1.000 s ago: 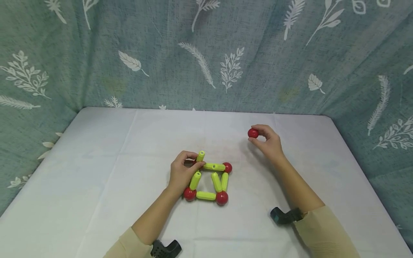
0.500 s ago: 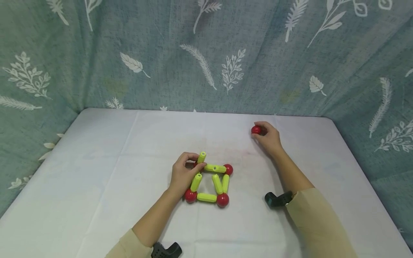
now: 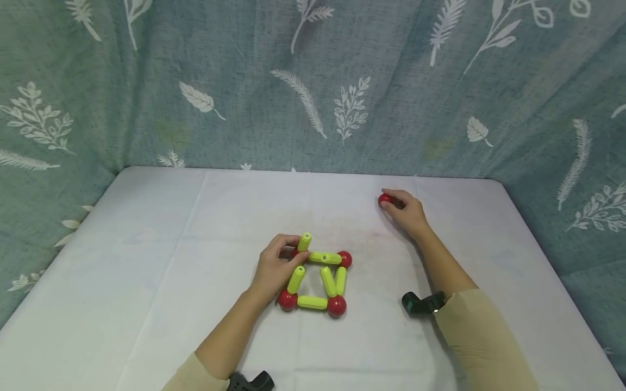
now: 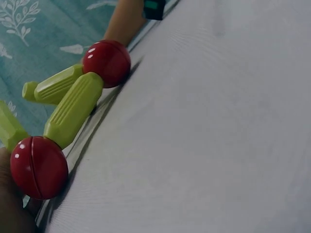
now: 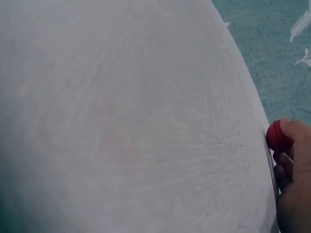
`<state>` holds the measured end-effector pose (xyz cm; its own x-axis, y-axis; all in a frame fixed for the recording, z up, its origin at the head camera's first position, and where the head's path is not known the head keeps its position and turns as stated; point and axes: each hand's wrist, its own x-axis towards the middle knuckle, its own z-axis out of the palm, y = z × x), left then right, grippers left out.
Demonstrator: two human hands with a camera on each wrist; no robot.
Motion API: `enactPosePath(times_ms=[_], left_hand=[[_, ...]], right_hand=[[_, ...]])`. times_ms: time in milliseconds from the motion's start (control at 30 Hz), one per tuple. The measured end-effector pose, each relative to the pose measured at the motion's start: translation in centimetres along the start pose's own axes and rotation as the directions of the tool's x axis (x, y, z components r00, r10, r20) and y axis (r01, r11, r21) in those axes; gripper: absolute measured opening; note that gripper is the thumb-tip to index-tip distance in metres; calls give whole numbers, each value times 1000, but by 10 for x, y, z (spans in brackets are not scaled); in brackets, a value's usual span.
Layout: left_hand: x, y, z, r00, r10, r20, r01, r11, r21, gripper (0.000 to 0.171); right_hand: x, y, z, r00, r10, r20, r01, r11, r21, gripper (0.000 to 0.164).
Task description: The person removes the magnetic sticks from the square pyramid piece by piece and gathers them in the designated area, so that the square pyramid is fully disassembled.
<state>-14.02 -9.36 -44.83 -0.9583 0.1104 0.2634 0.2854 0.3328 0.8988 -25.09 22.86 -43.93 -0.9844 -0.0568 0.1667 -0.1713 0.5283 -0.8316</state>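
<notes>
A square frame of yellow-green rods (image 3: pixel 312 302) and red balls (image 3: pixel 336 306) lies on the table, with several rods standing up from its corners. My left hand (image 3: pixel 273 267) pinches the frame's far left corner, where a red ball (image 3: pixel 294 253) shows partly behind the fingers and a rod (image 3: pixel 305 241) rises from it. Farther back on the right, my right hand (image 3: pixel 408 213) holds a loose red ball (image 3: pixel 385 200) between thumb and fingers, close over the table. The right wrist view shows the thumb across this seamed ball (image 5: pixel 278 137).
The white-covered table (image 3: pixel 171 304) stretches around the frame. A patterned green-blue cloth (image 3: pixel 244 98) hangs behind its back edge. Black wrist cameras (image 3: pixel 421 304) sit at both sleeves.
My right hand has come down toward the table with the red ball, its fingers now covering more of it. The left hand stays at the frame's corner.
</notes>
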Motion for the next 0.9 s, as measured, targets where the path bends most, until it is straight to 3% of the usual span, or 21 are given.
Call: enactPosePath(times_ms=[100,300,567,900], left_hand=[[1,-2,-4,999,20,37,-20,1000,11,28],[1,-2,-6,998,51,39,-51,998,21,27],[-1,-3,-4,999,20,46,-21,999,36,27],[1,-2,-4,999,-27,44,26,1000,16,28]], right_hand=[[2,0,1,1000,-5,-24,6,1000,25,42],[12,-3,7,997,49,-52,-46,997,59,45],[13,-3,12,992,97,-81,-92,993,72,45],[5,-3,12,987,75,-143,-58,992,115,49]])
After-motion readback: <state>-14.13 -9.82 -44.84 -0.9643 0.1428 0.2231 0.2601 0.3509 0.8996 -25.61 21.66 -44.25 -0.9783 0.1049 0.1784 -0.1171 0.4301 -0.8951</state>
